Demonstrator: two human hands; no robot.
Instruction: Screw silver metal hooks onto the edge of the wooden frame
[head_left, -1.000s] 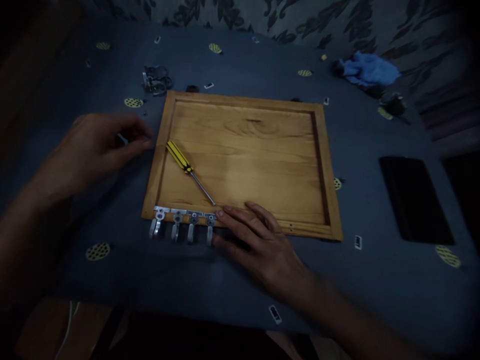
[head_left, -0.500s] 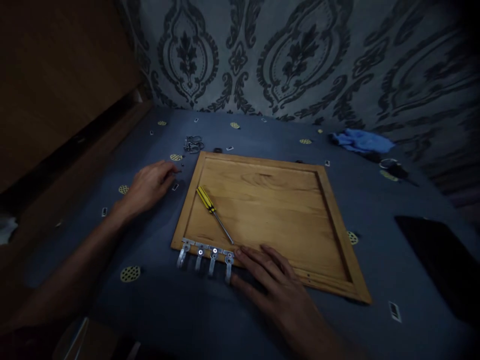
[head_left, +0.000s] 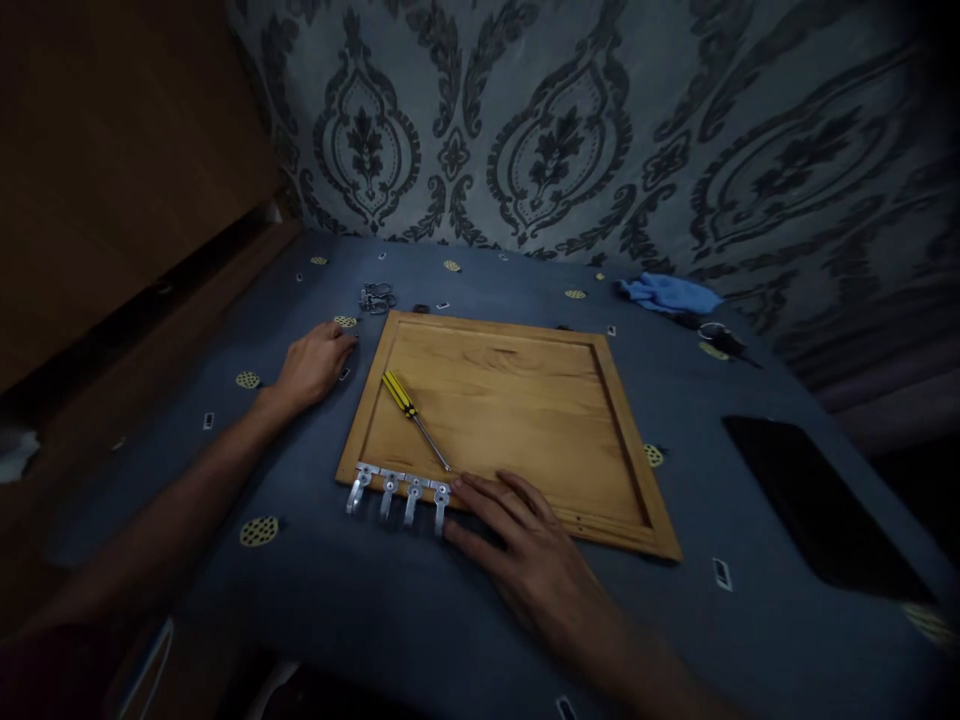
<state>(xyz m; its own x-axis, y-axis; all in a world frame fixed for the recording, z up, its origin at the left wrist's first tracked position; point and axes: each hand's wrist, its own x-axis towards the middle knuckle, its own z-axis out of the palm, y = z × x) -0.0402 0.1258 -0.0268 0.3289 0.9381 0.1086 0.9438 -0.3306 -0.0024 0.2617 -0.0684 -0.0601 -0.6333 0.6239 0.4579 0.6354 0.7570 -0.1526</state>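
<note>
A wooden panel (head_left: pixel 525 420) with a raised frame lies flat on the blue cloth. A yellow-and-black screwdriver (head_left: pixel 411 412) rests on its left part. A metal hook rack (head_left: pixel 396 488) with several hooks sits along the panel's near-left edge. My right hand (head_left: pixel 525 545) lies flat on the near edge of the panel, fingers spread, fingertips beside the rack's right end. My left hand (head_left: pixel 313 362) rests on the cloth just left of the panel, fingers curled down at a small item I cannot make out.
A blue cloth-covered table (head_left: pixel 450 620) meets patterned wallpaper at the back. A metal clump (head_left: pixel 375 296) lies behind the panel's far-left corner. A blue rag (head_left: pixel 667 293) and dark small parts (head_left: pixel 720 340) lie at the back right. A black flat slab (head_left: pixel 817 505) lies at the right.
My head has lifted, so the wall fills more of the view. My left hand reached away from me toward the cloth beside the panel's far-left side. My right hand has stayed on the panel's edge.
</note>
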